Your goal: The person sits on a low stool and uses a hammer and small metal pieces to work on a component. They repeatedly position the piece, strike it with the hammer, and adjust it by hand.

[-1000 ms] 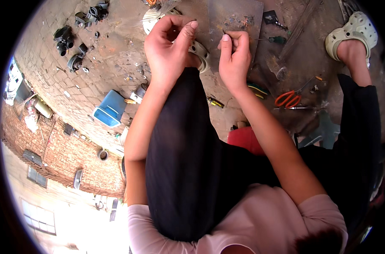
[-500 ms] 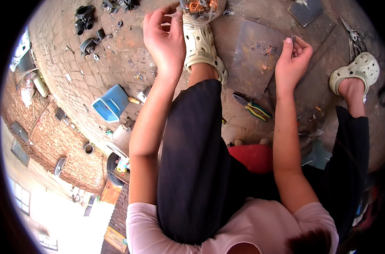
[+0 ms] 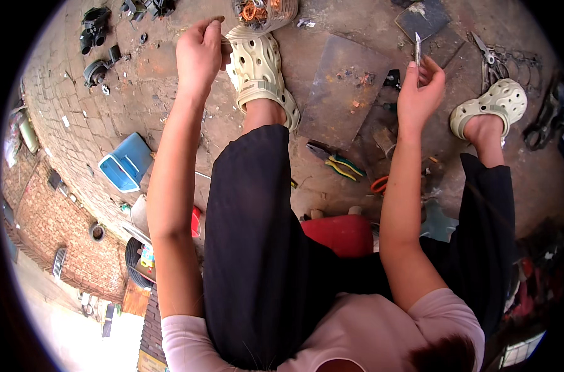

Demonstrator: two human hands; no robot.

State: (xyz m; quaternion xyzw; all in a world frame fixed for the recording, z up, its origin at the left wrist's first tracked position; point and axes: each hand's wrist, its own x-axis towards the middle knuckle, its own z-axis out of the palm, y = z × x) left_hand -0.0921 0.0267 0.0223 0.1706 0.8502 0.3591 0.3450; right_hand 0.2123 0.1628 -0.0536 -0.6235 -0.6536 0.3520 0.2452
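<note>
My left hand point(image 3: 198, 59) is closed, fingers curled and thumb pressed in, just left of a clear plastic container point(image 3: 285, 18) with orange and grey scraps in it. What the fingers hold, if anything, I cannot make out. My right hand point(image 3: 420, 93) grips a slim, pointed metal blade point(image 3: 418, 46) whose tip points away from me. Below and left of that hand lies a flat metal plate point(image 3: 338, 80) with small burnt-looking crumbs and orange bits on it. Pliers with yellow-green handles point(image 3: 341, 166) rest on the ground nearer me.
Scissors point(image 3: 488, 57) lie by my right clog point(image 3: 490, 108); my left clog point(image 3: 257, 74) stands beneath the container. A smaller dark plate point(image 3: 422, 22) is farther off. A blue bin point(image 3: 125, 162) and black plastic parts point(image 3: 96, 28) are at left. A red seat point(image 3: 338, 234) is between my legs.
My right hand has turned so that the metal blade shows upright. My left hand has drawn away to the left of the container. The whole view has shifted.
</note>
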